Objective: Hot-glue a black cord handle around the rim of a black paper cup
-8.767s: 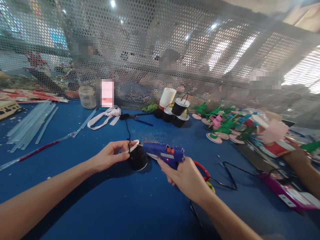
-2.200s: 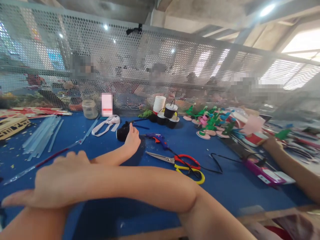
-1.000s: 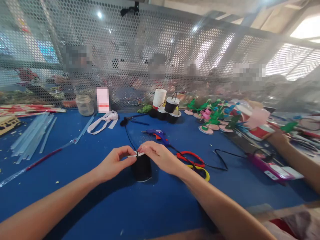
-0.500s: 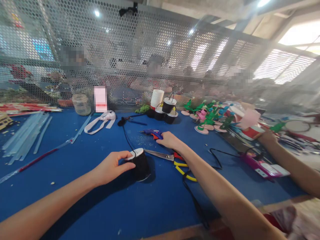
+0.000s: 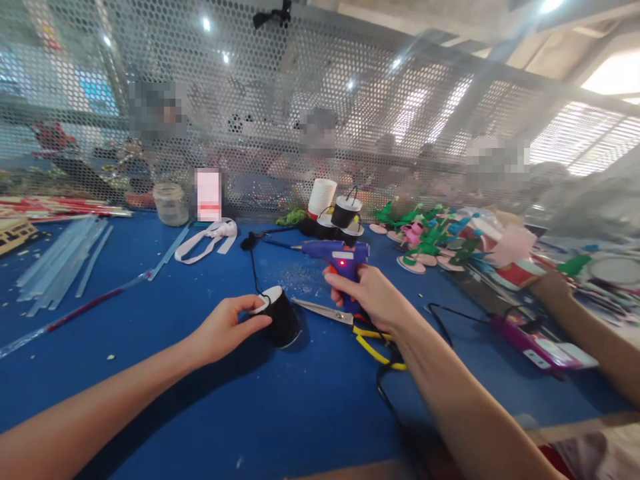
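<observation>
My left hand (image 5: 233,327) pinches the rim of a black-wrapped cup (image 5: 281,319) with a white inside, tilted over the blue table. A black cord (image 5: 254,270) runs from the cup's rim to a dark bundle behind it. My right hand (image 5: 367,293) is wrapped round the handle of a blue glue gun (image 5: 340,253), which is raised with its nozzle pointing left and a red light showing. Beneath that hand lie scissors (image 5: 325,311) with red and yellow handles, their blades toward the cup.
Clear sticks (image 5: 65,263), a white ribbon (image 5: 207,241) and a glass jar (image 5: 171,204) are at the left. Small black cups (image 5: 346,212) stand at the back. Green and pink figures (image 5: 420,237), a purple power strip (image 5: 533,343) and another person's arm (image 5: 595,327) are right.
My right hand has lifted the glue gun off the table, now gripping it upright by the handle. The cup in my left hand is tilted more. The view has shifted slightly.
</observation>
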The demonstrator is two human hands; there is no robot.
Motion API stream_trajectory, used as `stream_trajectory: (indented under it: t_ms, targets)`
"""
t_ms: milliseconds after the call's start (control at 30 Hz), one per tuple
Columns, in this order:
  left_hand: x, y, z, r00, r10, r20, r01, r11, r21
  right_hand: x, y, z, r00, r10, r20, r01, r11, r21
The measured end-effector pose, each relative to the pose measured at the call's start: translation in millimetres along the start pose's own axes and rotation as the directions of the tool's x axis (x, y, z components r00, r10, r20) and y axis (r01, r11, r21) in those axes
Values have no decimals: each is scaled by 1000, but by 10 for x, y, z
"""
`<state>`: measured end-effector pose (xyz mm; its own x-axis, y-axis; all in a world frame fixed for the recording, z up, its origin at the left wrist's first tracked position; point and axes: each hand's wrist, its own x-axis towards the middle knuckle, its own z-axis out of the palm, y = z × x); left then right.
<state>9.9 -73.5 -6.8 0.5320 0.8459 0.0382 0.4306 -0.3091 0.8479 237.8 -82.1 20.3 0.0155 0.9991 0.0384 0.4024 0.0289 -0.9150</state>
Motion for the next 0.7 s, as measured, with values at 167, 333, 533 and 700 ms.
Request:
stream_trajectory:
  t_ms: [167, 333, 533, 700]
  targets:
    - [6, -7, -14, 1000, 2, -31, -3, 1000, -14, -296, -33, 150, 996, -58, 70, 58, 998, 7]
    - [26, -44, -14, 995, -30, -95, 27, 999, -26, -418, -26, 286, 999, -14, 48, 17, 998, -67]
    - [50, -50, 12, 992, -58, -108, 55, 998, -27, -454, 6, 324, 998, -59, 4, 59, 984, -166]
    - [45, -49, 9, 990, -75, -119, 73, 997, -20, -470, -1, 332, 998, -58, 17, 60, 972, -227]
